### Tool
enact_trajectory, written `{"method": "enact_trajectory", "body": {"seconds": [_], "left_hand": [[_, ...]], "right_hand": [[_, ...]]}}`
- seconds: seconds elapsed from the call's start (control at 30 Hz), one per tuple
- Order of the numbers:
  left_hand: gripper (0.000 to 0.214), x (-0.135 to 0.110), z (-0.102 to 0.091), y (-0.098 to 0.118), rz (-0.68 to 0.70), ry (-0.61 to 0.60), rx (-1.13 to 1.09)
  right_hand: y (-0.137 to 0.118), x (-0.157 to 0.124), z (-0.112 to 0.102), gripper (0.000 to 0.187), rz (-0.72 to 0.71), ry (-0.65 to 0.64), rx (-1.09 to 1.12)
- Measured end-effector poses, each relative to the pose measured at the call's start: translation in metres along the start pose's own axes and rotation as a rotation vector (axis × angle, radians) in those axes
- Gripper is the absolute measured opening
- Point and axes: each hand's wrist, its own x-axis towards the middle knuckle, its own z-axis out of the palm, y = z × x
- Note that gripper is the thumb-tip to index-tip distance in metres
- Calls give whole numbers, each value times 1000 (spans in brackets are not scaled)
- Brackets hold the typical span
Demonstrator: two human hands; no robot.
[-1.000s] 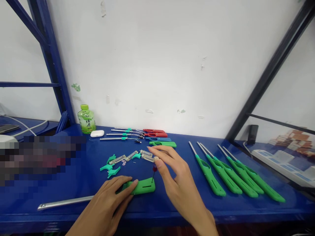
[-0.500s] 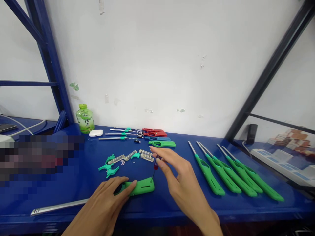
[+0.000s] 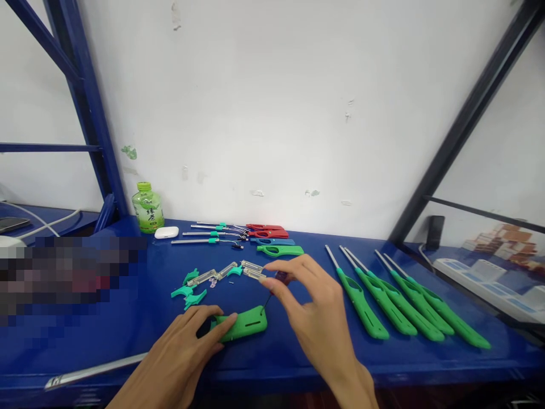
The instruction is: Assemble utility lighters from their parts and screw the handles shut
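Note:
Under my left hand (image 3: 187, 343) lies a green long-necked lighter (image 3: 252, 324), its metal tube (image 3: 97, 369) pointing left past my wrist. My left fingers and thumb are closed round the handle near the trigger opening and press it to the blue table. In the fingertips of my right hand (image 3: 317, 309) is a small screwdriver (image 3: 280, 276) with a dark red handle. It leans to the right, and its tip meets the right end of the green handle. Turquoise triggers (image 3: 195, 296) and clear fuel tanks (image 3: 203, 277) lie beyond my hands.
Several green lighters (image 3: 361, 307) lie side by side on the right. At the back are metal tubes with wires (image 3: 196, 241) and red, blue and green handle shells (image 3: 281, 250). A green tea bottle (image 3: 147, 210) and a white case (image 3: 166, 232) stand back left.
My right hand has shifted a little right, tilting the screwdriver further over while its tip stays at the handle's end. The lighter's tube end has swung slightly toward me.

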Motion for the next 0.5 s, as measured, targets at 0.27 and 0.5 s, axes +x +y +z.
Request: {"method": "enact_trajectory", "body": {"seconds": [0.27, 0.5], "left_hand": [[41, 4, -10, 6, -41, 81, -59], [43, 3, -17, 7, -56, 64, -108]], "right_hand": [[4, 1, -33, 9, 40, 377, -43], [7, 4, -33, 10, 59, 326, -70]]}}
